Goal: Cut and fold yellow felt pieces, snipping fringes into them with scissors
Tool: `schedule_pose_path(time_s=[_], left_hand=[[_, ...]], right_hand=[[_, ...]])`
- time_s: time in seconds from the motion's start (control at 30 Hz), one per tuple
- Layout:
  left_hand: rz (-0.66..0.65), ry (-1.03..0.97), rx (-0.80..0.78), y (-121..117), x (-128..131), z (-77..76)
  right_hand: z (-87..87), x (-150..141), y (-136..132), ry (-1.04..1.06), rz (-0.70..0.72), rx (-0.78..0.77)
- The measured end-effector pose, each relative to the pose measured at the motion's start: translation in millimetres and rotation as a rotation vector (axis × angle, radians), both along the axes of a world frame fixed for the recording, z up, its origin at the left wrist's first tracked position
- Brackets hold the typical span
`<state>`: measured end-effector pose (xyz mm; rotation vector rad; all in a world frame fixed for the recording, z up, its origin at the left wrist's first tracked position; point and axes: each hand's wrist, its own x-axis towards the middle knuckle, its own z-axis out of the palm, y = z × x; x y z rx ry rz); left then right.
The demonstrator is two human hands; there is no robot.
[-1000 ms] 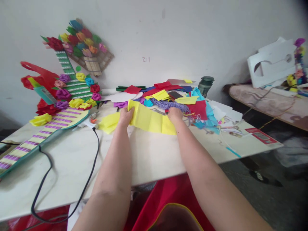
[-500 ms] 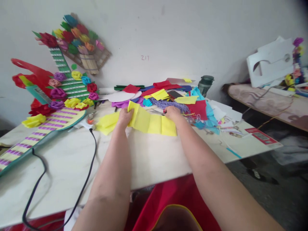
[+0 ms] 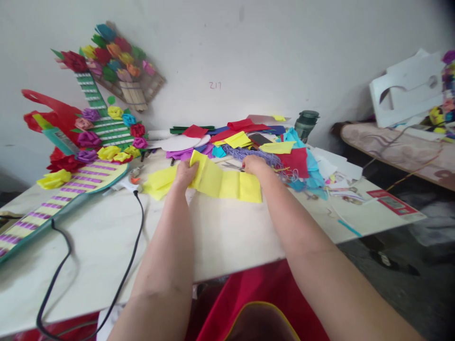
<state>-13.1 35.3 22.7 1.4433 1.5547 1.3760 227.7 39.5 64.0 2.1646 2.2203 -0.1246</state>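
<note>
My left hand [image 3: 185, 173] is closed on a creased yellow sheet [image 3: 229, 184], thumb on top; it looks like crepe paper. The sheet stretches to the right over the table, and its right end lies below my right hand. More yellow paper [image 3: 159, 181] lies to the left of my left hand. My right hand [image 3: 254, 164] is closed round the handles of a pair of scissors [image 3: 232, 166], whose blades point left just above the sheet's upper edge. Its fingertips are partly hidden.
Coloured sheets and purple yarn [image 3: 252, 154] are heaped at the back, near a dark green bottle [image 3: 306, 124]. To the left stand a flower-decorated guitar shape [image 3: 76, 182], a glue bottle [image 3: 59, 138] and a black cable [image 3: 133, 251]. A red-edged card [image 3: 391, 201] lies on the right.
The view has shifted slightly, so things appear a little further right. Both hands keep their places, the left on the yellow sheet and the right on the scissors.
</note>
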Motion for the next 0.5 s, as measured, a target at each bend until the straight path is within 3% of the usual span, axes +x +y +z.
schedule_pose_path(time_s=[0.13,0.3,0.5], left_hand=[[-0.03,0.145,0.003,1,-2,-1.2],[-0.031,0.133,0.012,1,-3,-1.3],[-0.008,0.156,0.004,-3,-3,1.3]], right_hand=[[-0.8,0,0,0.002,-0.015,-0.005],[-6.5,-2,-2,0.003,-0.005,0.013],[-16.7,-3,-6,-0.01,0.001,0.141]])
